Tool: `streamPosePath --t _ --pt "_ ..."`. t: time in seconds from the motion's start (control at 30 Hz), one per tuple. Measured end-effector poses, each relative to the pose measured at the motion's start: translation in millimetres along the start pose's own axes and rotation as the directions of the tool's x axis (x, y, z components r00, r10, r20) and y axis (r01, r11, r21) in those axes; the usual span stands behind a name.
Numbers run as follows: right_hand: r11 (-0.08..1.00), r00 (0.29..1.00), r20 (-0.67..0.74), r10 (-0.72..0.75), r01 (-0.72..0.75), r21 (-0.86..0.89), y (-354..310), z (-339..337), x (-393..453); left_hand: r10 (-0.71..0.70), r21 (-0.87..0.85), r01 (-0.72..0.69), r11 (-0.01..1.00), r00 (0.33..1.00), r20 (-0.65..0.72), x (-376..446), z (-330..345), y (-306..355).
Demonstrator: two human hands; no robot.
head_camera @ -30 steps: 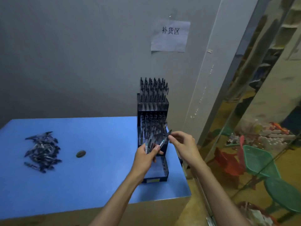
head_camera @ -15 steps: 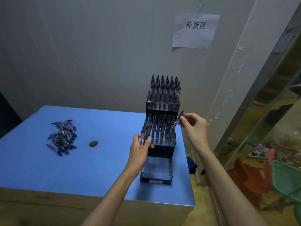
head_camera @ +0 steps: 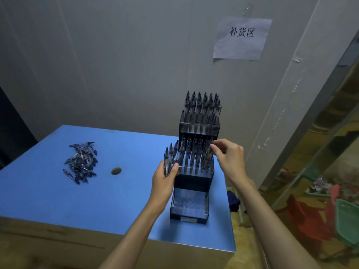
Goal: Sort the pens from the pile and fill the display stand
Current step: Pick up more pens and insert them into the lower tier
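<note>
Blue table (head_camera: 58, 200), grey wall (head_camera: 116, 55); left hand (head_camera: 165, 177) grips pens (head_camera: 168, 162), right hand (head_camera: 231, 158) pinches pen (head_camera: 206, 156).

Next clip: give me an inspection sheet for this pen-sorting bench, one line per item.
Surface: blue table, against a grey wall.
Job's things: tiered display stand at the right edge; top tier full, middle tier mostly filled, bottom tier without pens; pile of pens at left.
Clutter: small dark round object beside the pile.
Grippers: left hand holds a bundle of pens; right hand pinches a pen at the middle tier.
Cables: nothing seen.
Surroundings: paper sign on the wall; green stools at right.
</note>
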State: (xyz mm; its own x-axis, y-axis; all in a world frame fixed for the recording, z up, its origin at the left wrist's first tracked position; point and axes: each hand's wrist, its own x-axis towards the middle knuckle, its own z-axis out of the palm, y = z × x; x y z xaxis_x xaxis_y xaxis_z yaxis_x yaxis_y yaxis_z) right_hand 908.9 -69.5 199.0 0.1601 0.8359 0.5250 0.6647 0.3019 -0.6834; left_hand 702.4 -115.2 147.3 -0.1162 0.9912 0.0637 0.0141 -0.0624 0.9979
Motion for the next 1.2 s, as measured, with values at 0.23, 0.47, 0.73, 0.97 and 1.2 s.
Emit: streamPosePath --t 0.23,0.47,0.73,0.97,1.2 --pt "1.0 0.998 0.067 0.014 -0.013 -0.024 4.5 5.1 1.3 -0.02 -0.029 0.02 0.999 1.0 -0.004 1.4 6.4 -3.3" --pt "0.995 0.987 0.138 0.08 -0.072 -0.067 13.8 14.0 -10.0 -0.004 -0.061 0.003 0.998 1.0 -0.011 0.3 6.9 -1.6" --pt "0.986 0.973 0.157 0.168 -0.166 -0.025 9.7 9.1 -10.4 -0.016 -0.114 0.015 0.993 1.0 -0.01 2.2 11.4 3.1" --pt "0.88 0.914 0.363 0.181 -0.315 0.356 -27.2 2.6 -13.2 0.032 -0.069 -0.029 0.997 0.999 0.038 4.5 20.3 2.5" --pt "0.741 0.891 0.294 0.345 -0.451 0.498 -26.1 10.7 -9.4 0.04 -0.022 -0.039 0.999 0.998 0.044 10.3 23.1 -1.1"
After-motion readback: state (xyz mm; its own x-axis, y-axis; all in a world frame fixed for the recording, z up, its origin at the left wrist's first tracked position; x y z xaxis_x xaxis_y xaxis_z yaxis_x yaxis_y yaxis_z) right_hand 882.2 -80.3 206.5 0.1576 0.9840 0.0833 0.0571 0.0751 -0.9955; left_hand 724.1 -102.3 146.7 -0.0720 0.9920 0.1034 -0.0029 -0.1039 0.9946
